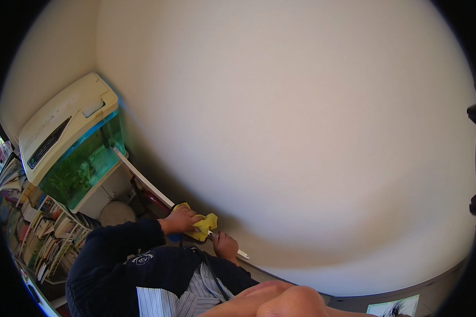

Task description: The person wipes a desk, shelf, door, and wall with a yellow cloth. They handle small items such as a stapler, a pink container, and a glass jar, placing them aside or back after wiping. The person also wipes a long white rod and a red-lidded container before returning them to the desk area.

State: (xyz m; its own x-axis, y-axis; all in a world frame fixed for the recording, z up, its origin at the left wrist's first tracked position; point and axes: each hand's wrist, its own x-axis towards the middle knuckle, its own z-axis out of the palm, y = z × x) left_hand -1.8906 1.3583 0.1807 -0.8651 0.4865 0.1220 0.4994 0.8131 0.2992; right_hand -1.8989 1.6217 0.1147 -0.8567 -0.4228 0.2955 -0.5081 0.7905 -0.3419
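A long white bar slants from beside the aquarium down to the right, its near end sticking out past my hands. My left hand presses a crumpled yellow cloth around the bar. Close below it, my right hand is closed around the bar near that end. Part of the bar is hidden under the cloth and my fingers. Something dark shows along the cloth's lower edge, too covered to name.
An aquarium with a white hood stands in the corner at left. A round stool sits below it, beside wire racks of books. A pale wall fills the far side. A printed sheet lies bottom right.
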